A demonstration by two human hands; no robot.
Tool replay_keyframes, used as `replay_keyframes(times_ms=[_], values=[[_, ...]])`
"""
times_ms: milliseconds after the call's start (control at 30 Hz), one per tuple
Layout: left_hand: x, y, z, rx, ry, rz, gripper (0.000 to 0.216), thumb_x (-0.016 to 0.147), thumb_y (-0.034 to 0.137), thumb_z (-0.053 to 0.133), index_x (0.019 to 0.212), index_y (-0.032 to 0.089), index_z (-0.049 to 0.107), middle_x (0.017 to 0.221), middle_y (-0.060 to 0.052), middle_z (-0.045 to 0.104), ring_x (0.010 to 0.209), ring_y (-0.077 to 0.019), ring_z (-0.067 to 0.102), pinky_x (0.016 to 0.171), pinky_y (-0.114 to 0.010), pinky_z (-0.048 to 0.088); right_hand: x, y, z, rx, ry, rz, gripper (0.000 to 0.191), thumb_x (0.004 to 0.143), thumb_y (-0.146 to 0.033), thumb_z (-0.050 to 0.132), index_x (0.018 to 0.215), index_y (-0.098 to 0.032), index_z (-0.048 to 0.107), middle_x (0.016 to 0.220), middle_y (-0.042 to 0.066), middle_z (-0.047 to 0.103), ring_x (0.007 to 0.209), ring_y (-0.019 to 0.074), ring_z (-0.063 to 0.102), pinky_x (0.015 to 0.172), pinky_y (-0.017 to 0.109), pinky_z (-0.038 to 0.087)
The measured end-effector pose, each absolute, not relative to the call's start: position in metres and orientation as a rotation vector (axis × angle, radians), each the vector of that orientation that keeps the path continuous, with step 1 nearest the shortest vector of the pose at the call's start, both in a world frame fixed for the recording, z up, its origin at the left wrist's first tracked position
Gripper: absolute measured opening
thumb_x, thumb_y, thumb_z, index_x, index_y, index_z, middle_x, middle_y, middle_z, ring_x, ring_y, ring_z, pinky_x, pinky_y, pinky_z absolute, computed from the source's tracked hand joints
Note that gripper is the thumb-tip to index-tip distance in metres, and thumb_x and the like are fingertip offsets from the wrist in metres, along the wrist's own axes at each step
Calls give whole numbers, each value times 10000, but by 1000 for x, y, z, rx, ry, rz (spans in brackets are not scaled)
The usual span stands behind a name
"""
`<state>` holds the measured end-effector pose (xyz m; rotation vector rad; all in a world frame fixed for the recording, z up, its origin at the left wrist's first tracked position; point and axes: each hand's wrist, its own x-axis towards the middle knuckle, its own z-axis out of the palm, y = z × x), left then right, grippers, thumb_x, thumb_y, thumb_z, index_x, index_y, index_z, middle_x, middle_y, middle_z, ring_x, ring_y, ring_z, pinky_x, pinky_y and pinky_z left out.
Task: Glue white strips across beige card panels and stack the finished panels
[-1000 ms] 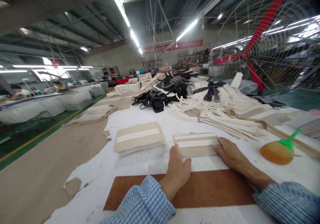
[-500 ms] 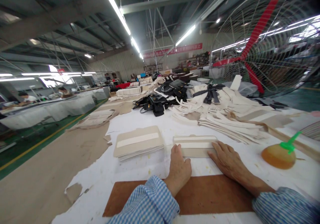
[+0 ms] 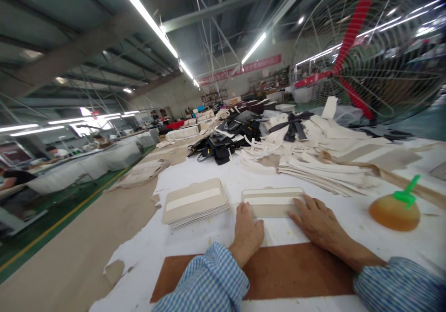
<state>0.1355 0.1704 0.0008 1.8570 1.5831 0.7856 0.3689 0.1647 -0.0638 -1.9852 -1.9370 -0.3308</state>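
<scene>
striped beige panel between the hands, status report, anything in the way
Left hand at left end of beige panel, right hand at its right end. Panel flat on white surface. Brown strip on near side, apart from panel.

Ceiling tubes [image 3: 146, 18] glaring — roof [image 3: 104, 1] dim — right edge stretched, soft.

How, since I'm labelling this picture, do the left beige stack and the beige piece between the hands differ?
The stack shows many layers; the piece looks thinner. The stack's top shows one white strip; the piece shows two. The left hand and right hand touch the piece, while neither touches the stack. Both are beige and lie on the white surface.
</scene>
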Motion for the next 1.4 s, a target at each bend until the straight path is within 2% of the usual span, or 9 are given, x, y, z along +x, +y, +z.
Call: replay_keyframes(times_ms=[267, 367, 467, 600, 700, 967, 1133, 1267, 1400], values=[[100, 106, 38, 1904, 1412, 748, 786, 743, 294, 734, 1492, 121, 569, 1692, -192, 406, 1573, -336, 380, 1316, -454, 307, 374, 165, -60, -1801, -1771, -294, 532, 1047, -436, 364, 1346, -145, 693, 1584, 233, 530, 1392, 483, 500, 993, 729, 525], [64, 85, 48, 1907, 1389, 882, 646, 734, 272, 716, 1374, 198, 672, 1617, -140, 517, 1500, -306, 480, 1284, -482, 357, 370, 160, -35, -1638, -1742, 20, 511, 967, -403, 429, 1254, -103, 727, 1553, 268, 540, 1415, 508, 462, 1091, 772, 422], [16, 81, 52, 1829, 1486, 1086, 498, 777, 306, 668, 1268, 234, 709, 1532, -109, 588, 1436, -295, 526, 1220, -512, 420, 349, 152, -3, -1487, -1781, 385, 373, 860, -366, 533, 1070, -167, 768, 1388, 226, 673, 1348, 436, 564, 1163, 662, 419], [-49, 94, 53, 1560, 1715, 1337, 458, 821, 367, 648, 1250, 207, 665, 1399, -129, 653, 1377, -313, 556, 1172, -531, 434, 294, 146, 31, -1389, -1811, 801, 313, 893, -407, 620, 1115, -233, 757, 1041, 88, 788, 955, 277, 742, 862, 419, 608], [-80, 99, 50, 1338, 1783, 1416, 547, 818, 417, 661, 1297, 154, 635, 1304, -152, 685, 1323, -329, 591, 1171, -541, 415, 246, 156, 41, -1374, -1679, 1126, 240, 969, -416, 637, 1016, -199, 729, 980, 67, 777, 829, 198, 752, 618, 269, 557], [-83, 72, 32, 1016, 1517, 1427, 518, 722, 388, 860, 1182, 177, 749, 1168, -96, 761, 1169, -273, 667, 1103, -403, 463, 173, 202, 24, -1463, -1181, 1479, 338, 1081, -473, 605, 1003, -151, 672, 815, -19, 664, 567, 83, 572, 494, 208, 484], [-64, 66, 24, 717, 1325, 1437, 361, 766, 217, 872, 1100, 168, 743, 1148, -95, 736, 1003, -204, 692, 893, -313, 554, 168, 199, 25, -1332, -1093, 1475, 307, 1070, -396, 634, 879, -155, 639, 726, -49, 609, 498, 58, 482, 411, 169, 350], [-51, 74, 31, 463, 1160, 1461, 227, 848, 105, 768, 1042, 164, 667, 1065, -97, 741, 941, -191, 746, 887, -319, 601, 166, 174, 47, -1103, -1116, 1450, 384, 939, -471, 736, 732, -158, 652, 723, 26, 690, 542, 74, 554, 414, 175, 320], [-50, 75, 44, 340, 1023, 1508, 70, 1000, 210, 587, 1035, 175, 637, 1038, -93, 758, 929, -191, 769, 915, -344, 625, 188, 126, 67, -944, -1182, 1471, 521, 678, -657, 893, 686, -164, 725, 679, 60, 723, 535, 103, 577, 483, 209, 418]])
